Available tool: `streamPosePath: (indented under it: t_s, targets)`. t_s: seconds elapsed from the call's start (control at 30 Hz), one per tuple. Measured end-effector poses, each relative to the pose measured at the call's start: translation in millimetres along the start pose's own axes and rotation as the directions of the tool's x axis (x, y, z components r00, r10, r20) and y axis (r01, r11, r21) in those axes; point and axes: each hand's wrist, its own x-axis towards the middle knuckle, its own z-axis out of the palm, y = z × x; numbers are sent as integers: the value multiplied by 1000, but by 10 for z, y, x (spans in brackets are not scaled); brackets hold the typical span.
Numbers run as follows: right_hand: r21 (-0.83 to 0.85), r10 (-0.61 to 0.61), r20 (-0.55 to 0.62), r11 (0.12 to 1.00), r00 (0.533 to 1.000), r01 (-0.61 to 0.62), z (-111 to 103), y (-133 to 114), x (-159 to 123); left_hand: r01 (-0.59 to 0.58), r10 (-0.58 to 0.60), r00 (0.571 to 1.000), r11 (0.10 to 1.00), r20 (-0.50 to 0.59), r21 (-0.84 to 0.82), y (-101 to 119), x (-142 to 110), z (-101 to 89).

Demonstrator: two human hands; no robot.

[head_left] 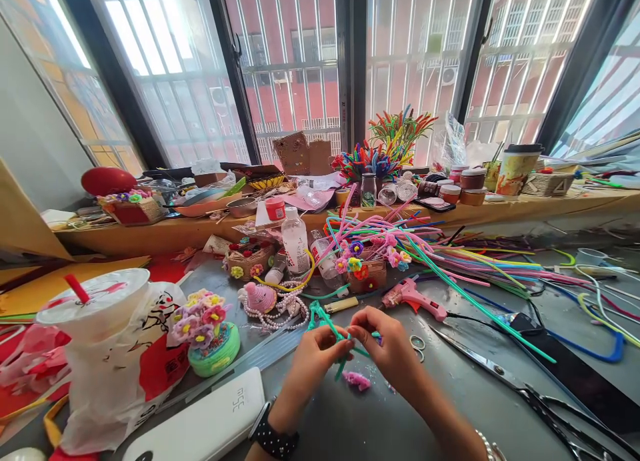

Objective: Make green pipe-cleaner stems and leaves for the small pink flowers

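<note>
Both hands meet over the grey table at the centre. My left hand (pixel 317 355) is closed on a teal-green pipe cleaner (pixel 317 311), which is bent into a looped shape above the fingers, with a loose end hanging below. Opposite it, my right hand (pixel 383 341) pinches at the same green strand, fingertips nearly touching the left ones. The exact grip point is partly hidden by the fingers. A short twisted pink pipe cleaner piece (pixel 357 380) lies on the table just below the hands.
Scissors (pixel 493 367) and a pink glue gun (pixel 415 297) lie to the right. A white power bank (pixel 210 414), a bagged drink cup (pixel 107 341) and a flower ornament (pixel 207 334) stand left. Behind are pearl strings (pixel 280 311), a bottle (pixel 296 241) and a pipe cleaner pile (pixel 480 261).
</note>
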Motion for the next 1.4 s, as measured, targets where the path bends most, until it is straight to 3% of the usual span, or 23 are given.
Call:
streamPosePath:
  t_s: [0.17,0.3,0.43,0.63,0.83,1.07,1.27,1.4]
  targets:
    - [-72,-12,-14,997,1000,11,-11,10,-5,-68,69,990,998,-127,10,-13,11,7]
    - [76,85,80,993,993,-91,9,22,-9,-101,103,982,995,-159,21,-48,18,-2]
    - [63,78,124,994,989,-86,-6,36,-1,-94,93,989,996,-112,4,-59,21,-12]
    - [33,31,78,999,996,-33,-58,66,25,68,-60,997,984,51,-165,-6,-1,-42]
    - [20,129,39,991,991,-130,-46,95,20,20,-24,1000,984,-18,-176,-13,10,-29]
    - [68,181,88,980,980,-187,-32,110,19,-37,29,998,987,-48,-155,3,-8,-9]
    - [160,208,186,958,960,-239,-69,88,29,-121,124,992,987,16,-103,1,-15,-37]
    - [170,185,173,962,967,-214,-86,65,30,-102,112,990,989,90,-109,25,-25,-55]
